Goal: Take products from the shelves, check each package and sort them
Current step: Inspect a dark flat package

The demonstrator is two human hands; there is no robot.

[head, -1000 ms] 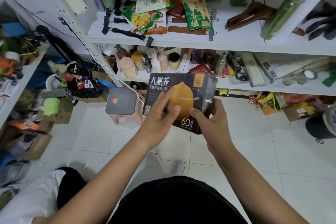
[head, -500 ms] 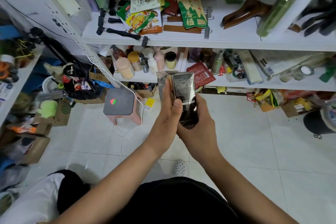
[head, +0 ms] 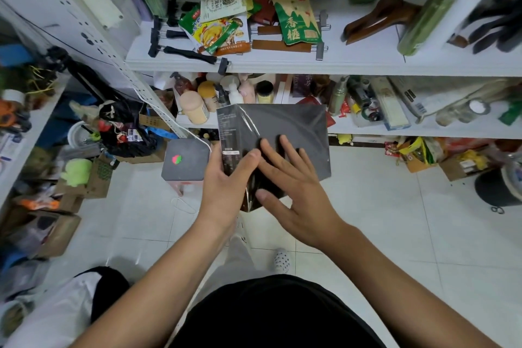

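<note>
1. One dark grey box (head: 285,133) sits in mid-air in front of the shelves (head: 339,65), above the tiled floor (head: 395,220).
2. Plain broad face is turned toward the camera; long axis runs roughly left-right; the narrow printed side panel faces left.
3. Left hand (head: 226,181) clasps the left end, thumb on the broad face, fingers curled behind.
4. Right hand (head: 291,186) is spread, fingers flat on the broad face, thumb at the lower edge.
</note>
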